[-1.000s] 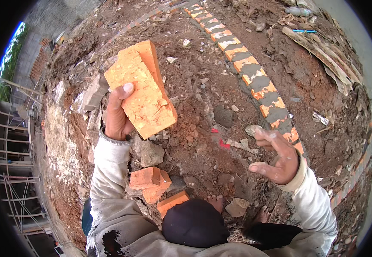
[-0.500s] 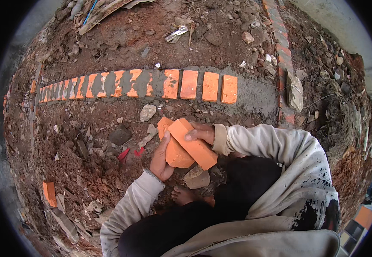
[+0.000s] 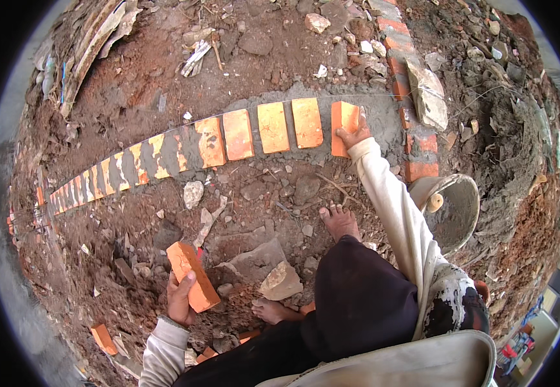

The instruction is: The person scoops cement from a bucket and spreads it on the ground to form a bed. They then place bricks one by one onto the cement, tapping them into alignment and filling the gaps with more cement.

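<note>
My left hand [image 3: 182, 298] is closed round an orange brick [image 3: 193, 277], held low over the soil to the left of my legs. Stretched out ahead, my right hand [image 3: 356, 132] grips a second orange brick [image 3: 344, 122] by its right side, at the mortar bed near the right end of the row. A gap of wet grey mortar [image 3: 383, 122] separates that brick from the nearest laid brick [image 3: 307, 122]. Whether its underside touches the mortar I cannot tell. The row of bricks curves away left, its farther joints filled with mortar, along a thin string [image 3: 228, 111].
A mortar-coated bucket [image 3: 457, 209] stands beside my right forearm. Beyond it runs a low brick course [image 3: 399, 48] with a flat stone [image 3: 427, 95] leaning by it. Rocks [image 3: 281, 282] lie near my bare feet [image 3: 341, 222]. A loose brick [image 3: 104, 338] sits at lower left, wooden planks [image 3: 93, 51] at upper left.
The two bricks were together in both hands; now they are apart. My right hand has carried one forward to the mortar, while my left has drawn the other back left. My view has shifted right.
</note>
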A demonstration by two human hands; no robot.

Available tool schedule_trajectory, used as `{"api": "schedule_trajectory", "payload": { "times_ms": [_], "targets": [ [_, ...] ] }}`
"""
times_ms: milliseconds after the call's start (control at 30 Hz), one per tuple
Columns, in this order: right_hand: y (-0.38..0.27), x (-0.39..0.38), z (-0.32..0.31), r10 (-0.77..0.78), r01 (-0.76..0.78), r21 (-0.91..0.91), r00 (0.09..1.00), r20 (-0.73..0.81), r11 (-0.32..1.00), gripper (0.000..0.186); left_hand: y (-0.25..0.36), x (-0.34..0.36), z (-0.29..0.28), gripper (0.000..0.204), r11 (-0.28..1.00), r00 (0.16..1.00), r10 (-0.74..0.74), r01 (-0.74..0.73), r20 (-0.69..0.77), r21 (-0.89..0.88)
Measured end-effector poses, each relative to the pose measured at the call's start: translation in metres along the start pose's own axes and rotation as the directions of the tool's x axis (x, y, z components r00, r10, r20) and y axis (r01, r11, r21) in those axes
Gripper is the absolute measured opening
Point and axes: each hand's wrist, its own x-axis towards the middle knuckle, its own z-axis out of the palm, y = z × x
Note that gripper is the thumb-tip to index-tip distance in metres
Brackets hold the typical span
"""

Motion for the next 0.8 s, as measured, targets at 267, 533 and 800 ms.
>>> {"api": "schedule_trajectory", "payload": {
  "times_ms": [267, 533, 800],
  "targets": [
    [-0.019, 0.027, -0.004, 0.067, 0.024, -0.738, 0.993, 0.093, 0.675, 0.094, -0.009, -0.024, -0.006, 0.046, 1.000, 0.994, -0.028, 0.026, -0.108, -0.015],
    [-0.027, 0.034, 0.018, 0.189, -0.053, -0.762, 0.978, 0.091, 0.645, 0.093, -0.007, -0.026, 0.003, 0.045, 1.000, 0.993, -0.012, 0.010, -0.116, -0.017],
    [-0.022, 0.028, 0.020, 0.141, 0.003, -0.825, 0.985, 0.100, 0.565, 0.093, -0.007, -0.021, 0.007, 0.046, 1.000, 0.998, -0.029, 0.029, -0.056, -0.010]
  ]
}}
